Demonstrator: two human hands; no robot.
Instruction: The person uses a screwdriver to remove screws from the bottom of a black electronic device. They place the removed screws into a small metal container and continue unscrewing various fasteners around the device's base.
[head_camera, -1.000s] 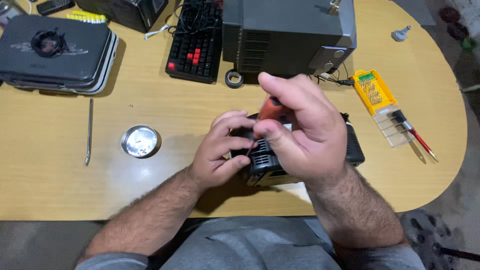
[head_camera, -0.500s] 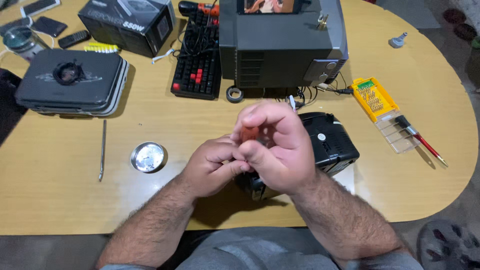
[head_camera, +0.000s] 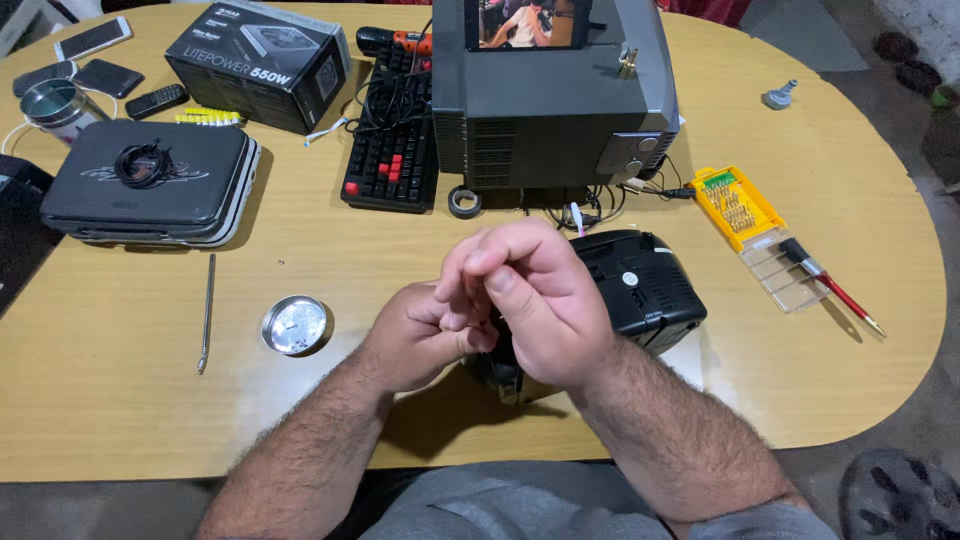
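Left hand: my left hand (head_camera: 420, 335) is curled, its fingers tucked under my right; what it grips, if anything, I cannot tell.
Right hand: my right hand (head_camera: 535, 300) is closed, fingertips pinched together above the left hand; whatever sits in the pinch is hidden.
Black device: a black boxy device (head_camera: 640, 290) lies on the wooden table (head_camera: 150, 430) directly beneath and behind both hands, partly covered by them.
Left of hands: a round metal tin (head_camera: 295, 325), then a thin metal rod (head_camera: 207, 312).
Behind: a grey computer case (head_camera: 555, 110), a black-and-red keyboard (head_camera: 390, 160).
Right: a yellow bit set (head_camera: 738, 208), a red-handled screwdriver (head_camera: 830, 287).
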